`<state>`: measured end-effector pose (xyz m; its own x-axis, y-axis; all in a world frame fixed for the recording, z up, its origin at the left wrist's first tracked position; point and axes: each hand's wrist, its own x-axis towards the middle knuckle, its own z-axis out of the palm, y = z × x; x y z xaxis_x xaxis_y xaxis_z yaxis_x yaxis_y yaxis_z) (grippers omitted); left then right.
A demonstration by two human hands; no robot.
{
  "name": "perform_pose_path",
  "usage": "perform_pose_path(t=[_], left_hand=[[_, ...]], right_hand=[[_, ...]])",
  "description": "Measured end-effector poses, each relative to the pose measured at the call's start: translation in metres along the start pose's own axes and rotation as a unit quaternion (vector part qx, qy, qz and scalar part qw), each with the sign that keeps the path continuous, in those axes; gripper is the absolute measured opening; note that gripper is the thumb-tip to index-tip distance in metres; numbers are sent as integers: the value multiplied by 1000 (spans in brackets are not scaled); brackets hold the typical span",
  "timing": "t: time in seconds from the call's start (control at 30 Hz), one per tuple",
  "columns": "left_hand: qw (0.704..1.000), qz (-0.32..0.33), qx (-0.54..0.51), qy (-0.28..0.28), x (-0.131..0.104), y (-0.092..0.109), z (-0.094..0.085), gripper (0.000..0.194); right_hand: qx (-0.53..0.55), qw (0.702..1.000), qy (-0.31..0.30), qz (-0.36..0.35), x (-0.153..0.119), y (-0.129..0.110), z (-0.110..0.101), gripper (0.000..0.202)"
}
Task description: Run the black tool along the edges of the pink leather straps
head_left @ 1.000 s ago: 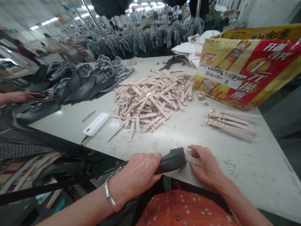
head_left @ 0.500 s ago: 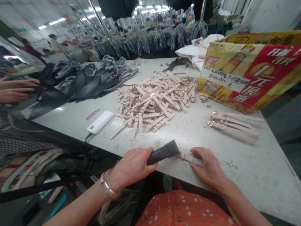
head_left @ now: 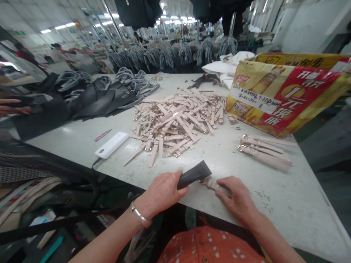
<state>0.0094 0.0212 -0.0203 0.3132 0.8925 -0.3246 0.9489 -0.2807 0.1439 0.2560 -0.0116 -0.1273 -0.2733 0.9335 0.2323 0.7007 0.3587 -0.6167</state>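
Note:
My left hand (head_left: pixel 167 188) is closed around a flat black piece (head_left: pixel 196 173) with a squared far end; its exact kind I cannot make out. Just to the right, my right hand (head_left: pixel 238 194) pinches a pale pink buckle strap (head_left: pixel 213 185) between thumb and fingers. The buckle end points left, beneath the tip of the black piece; whether they touch is unclear. Beyond my hands lies a heap of similar pale pink straps (head_left: pixel 175 124) with gold-coloured buckles. Several more straps (head_left: pixel 265 151) lie side by side at the right.
A yellow and red cardboard box (head_left: pixel 274 95) stands at the table's right edge. Left of the heap lie a white device (head_left: pixel 112 145) with a cord and a thin pink tool (head_left: pixel 103 135). Black pieces (head_left: pixel 106 98) are piled further left, near another person's hand (head_left: pixel 13 106).
The black piece now reaches over the strap's buckle end, where before the two met tip to tip. My right hand has shifted slightly left. The other person's hands have drawn away to the left.

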Motion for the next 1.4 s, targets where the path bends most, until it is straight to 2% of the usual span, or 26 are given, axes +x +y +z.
perform_pose_path(t=[0.13, 0.23, 0.33, 0.43, 0.5, 0.53, 0.6, 0.63, 0.7, 0.77, 0.83, 0.9, 0.97, 1.03, 1.13, 1.23, 1.33, 1.4], left_hand=[[999, -39, -34, 6, -14, -19, 3, 30], [995, -81, -58, 2, -25, -30, 6, 32], [990, -115, -83, 9, -33, -37, 9, 34], [988, -117, -101, 21, -40, -41, 14, 31], [987, -122, -101, 32, -44, -43, 17, 30], [986, -127, -99, 38, -46, -44, 18, 30], [984, -141, -97, 48, -49, -46, 21, 31], [983, -145, -101, 50, -51, -47, 22, 31], [981, -148, -114, 53, -53, -50, 25, 32], [979, -150, -126, 58, -54, -53, 27, 31], [977, -154, -132, 64, -56, -55, 30, 30], [976, -159, -135, 68, -58, -56, 33, 30], [974, -162, -140, 68, -61, -57, 36, 31], [972, -167, -148, 68, -65, -57, 38, 32], [969, -179, -155, 74, -70, -58, 41, 35], [967, -186, -159, 70, -73, -61, 44, 34], [967, -183, -167, 63, -73, -62, 46, 32], [967, -176, -171, 61, -74, -62, 45, 31]], right_hand=[[6, 1000, 27, 0, 3, 1, -9, 18], [-15, 997, 75, -2, 14, 14, -33, 17], [-62, 986, 155, 8, 29, 46, -67, 21], [-114, 971, 206, 45, 44, 94, -100, 29], [-147, 967, 198, 66, 51, 127, -118, 34], [-171, 968, 168, 76, 55, 140, -125, 35], [-242, 955, 150, 83, 62, 155, -132, 38], [-274, 947, 152, 74, 67, 155, -131, 38], [-290, 942, 166, 30, 81, 139, -119, 35], [-215, 965, 146, -39, 99, 107, -92, 27], [-116, 985, 46, -122, 120, 67, -57, 26], [-90, 979, -34, -177, 141, 32, -21, 27], [-80, 973, -76, -203, 159, 6, 8, 26], [-77, 970, -94, -211, 174, -9, 27, 23], [-78, 969, -106, -207, 189, -18, 38, 17], [-81, 970, -115, -198, 192, -23, 37, 8], [-81, 968, -132, -196, 177, -28, 28, 3], [-67, 971, -138, -182, 156, -29, 22, 9]])
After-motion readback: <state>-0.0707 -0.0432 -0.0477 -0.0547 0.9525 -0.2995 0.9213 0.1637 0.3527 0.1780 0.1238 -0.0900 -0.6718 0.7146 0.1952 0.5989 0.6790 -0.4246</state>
